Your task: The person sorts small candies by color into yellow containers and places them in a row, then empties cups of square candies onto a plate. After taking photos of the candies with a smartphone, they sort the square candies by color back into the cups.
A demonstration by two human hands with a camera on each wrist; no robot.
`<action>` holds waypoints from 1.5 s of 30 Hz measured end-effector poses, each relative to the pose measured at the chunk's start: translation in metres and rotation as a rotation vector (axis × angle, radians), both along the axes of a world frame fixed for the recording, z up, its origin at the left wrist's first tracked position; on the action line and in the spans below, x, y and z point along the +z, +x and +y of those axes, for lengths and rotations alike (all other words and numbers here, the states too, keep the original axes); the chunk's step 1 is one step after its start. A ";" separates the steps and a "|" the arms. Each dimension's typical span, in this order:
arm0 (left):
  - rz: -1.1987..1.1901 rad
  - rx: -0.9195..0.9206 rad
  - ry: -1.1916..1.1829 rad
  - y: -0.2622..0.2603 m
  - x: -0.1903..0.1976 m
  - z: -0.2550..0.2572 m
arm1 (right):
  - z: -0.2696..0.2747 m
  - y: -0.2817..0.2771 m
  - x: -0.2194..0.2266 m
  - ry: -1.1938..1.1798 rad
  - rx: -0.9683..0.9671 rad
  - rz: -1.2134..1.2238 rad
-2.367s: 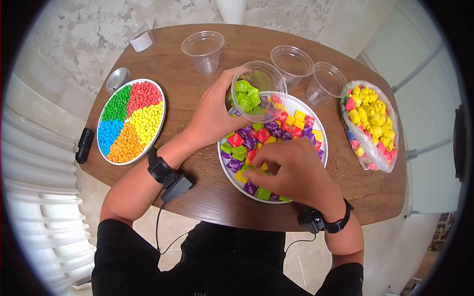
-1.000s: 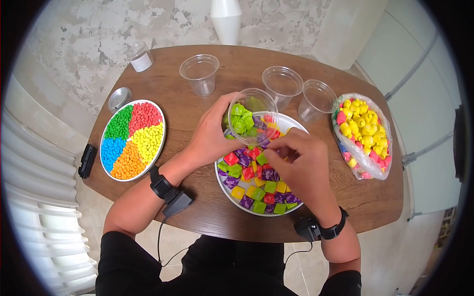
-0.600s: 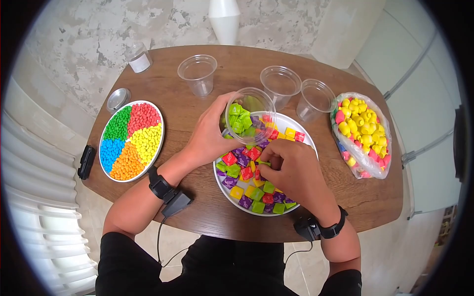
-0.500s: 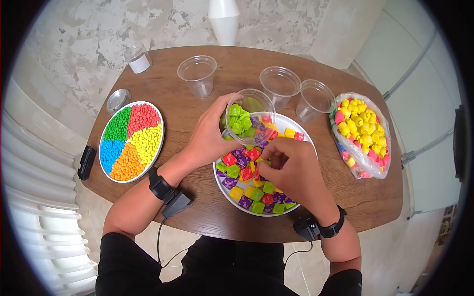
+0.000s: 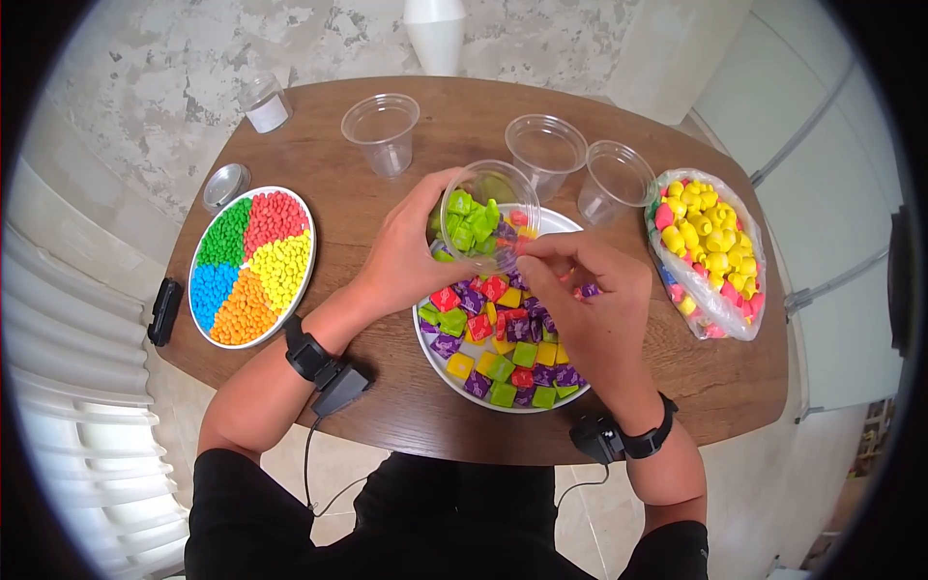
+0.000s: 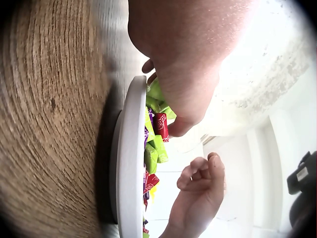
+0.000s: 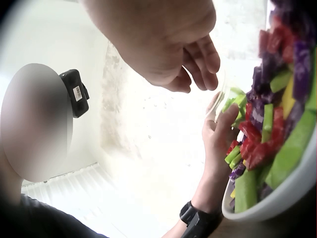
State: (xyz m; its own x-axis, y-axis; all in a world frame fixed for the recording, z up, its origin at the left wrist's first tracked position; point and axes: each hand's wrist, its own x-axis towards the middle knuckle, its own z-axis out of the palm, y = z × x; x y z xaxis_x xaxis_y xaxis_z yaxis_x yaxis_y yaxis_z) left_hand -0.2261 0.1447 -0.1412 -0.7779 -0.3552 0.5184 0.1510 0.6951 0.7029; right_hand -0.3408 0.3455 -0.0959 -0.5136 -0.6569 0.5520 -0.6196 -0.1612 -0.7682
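Note:
My left hand [image 5: 396, 253] grips a clear plastic cup [image 5: 505, 180], tilted over the far side of a round white plate [image 5: 431, 360]. Several green-wrapped candies [image 5: 468, 224] lie inside it. Wrapped square candies [image 5: 517, 353] in red, purple, yellow and green cover the plate. My right hand [image 5: 604, 295] hovers above the plate, its thumb and index fingertips right at the cup's rim. Seen from the right wrist, the fingers of the right hand [image 7: 171, 47] are loosely bent and no candy shows in them. The cup is mostly hidden behind the left hand [image 6: 181, 74] in the left wrist view.
To the left stands a plate [image 5: 307, 280] of small sweets sorted by colour. Behind are clear cups [image 5: 389, 155], [image 5: 544, 172], [image 5: 619, 198], a jar [image 5: 267, 108] and a round metal lid [image 5: 226, 186]. A bag [image 5: 720, 256] of yellow and pink pieces sits at right.
My right hand has risen from the candies on the plate, where it had a green candy at its fingertips, to the cup's rim. The left hand still holds the cup. The head view has tilted slightly.

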 end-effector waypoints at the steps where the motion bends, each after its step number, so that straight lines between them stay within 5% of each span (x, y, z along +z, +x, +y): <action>1: -0.004 0.002 0.009 0.000 0.000 0.000 | 0.004 0.000 0.006 0.113 0.026 -0.026; 8: -0.018 0.019 0.017 0.000 0.001 0.001 | 0.017 -0.009 0.020 0.628 0.213 0.267; 14: -0.017 0.029 0.004 0.000 -0.002 0.000 | 0.022 -0.010 0.024 0.838 0.264 0.407; 36: 0.006 0.008 -0.009 -0.002 -0.005 -0.002 | 0.024 -0.004 0.016 0.786 0.238 0.561; 45: 0.022 0.020 -0.034 -0.001 -0.002 -0.001 | 0.018 0.001 0.020 0.863 0.285 0.326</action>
State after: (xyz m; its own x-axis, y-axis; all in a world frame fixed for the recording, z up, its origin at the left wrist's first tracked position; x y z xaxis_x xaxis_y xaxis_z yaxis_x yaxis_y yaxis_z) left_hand -0.2268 0.1440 -0.1435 -0.7590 -0.3520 0.5477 0.1524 0.7219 0.6750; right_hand -0.3397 0.3635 -0.0755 -0.1791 -0.9796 -0.0917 -0.8482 0.2009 -0.4902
